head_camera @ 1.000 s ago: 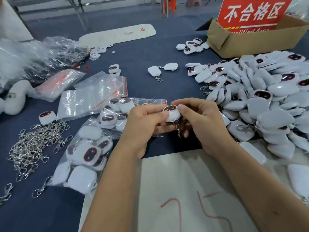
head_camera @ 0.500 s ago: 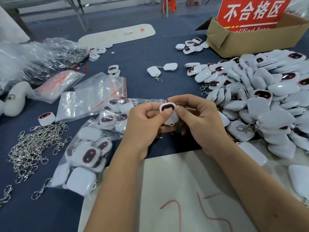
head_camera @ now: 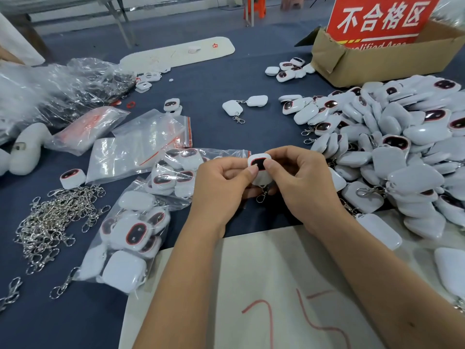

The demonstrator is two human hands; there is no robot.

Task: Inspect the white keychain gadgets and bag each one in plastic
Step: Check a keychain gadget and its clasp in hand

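Above the near edge of the dark blue table cover [head_camera: 226,102], just past the far border of a pale board [head_camera: 251,273] marked with red strokes, both hands meet around one white keychain gadget [head_camera: 260,168]. The left hand [head_camera: 221,187] pinches it from the left with thumb and curled fingers; the right hand [head_camera: 304,182] pinches it from the right, thumb on the dark, red-rimmed face. The gadget stands roughly upright, face toward the camera, and its metal clasp [head_camera: 261,196] hangs below between the two palms.

To the right, a large heap of gadgets [head_camera: 402,152] spreads from the cardboard box [head_camera: 372,61] down to the board's corner, its nearest pieces just beside the right wrist. The box carries a red sign [head_camera: 382,18] and sits at the table's far right edge.

To the left, bagged gadgets [head_camera: 130,235] lie close by the left forearm, another filled bag [head_camera: 176,170] touching the left hand's knuckles. Empty zip bags [head_camera: 141,147] with red seals lie beyond them, and a pile of loose metal clasps [head_camera: 55,220] runs toward the left edge. Crumpled clear plastic [head_camera: 63,86] fills the far left corner.

The widest bare stretch of cloth lies straight ahead of the hands, broken only by a linked pair of gadgets [head_camera: 244,104], and a narrower bare strip runs along the near left, under the clasps. A long white board [head_camera: 178,52] lies at the far side.
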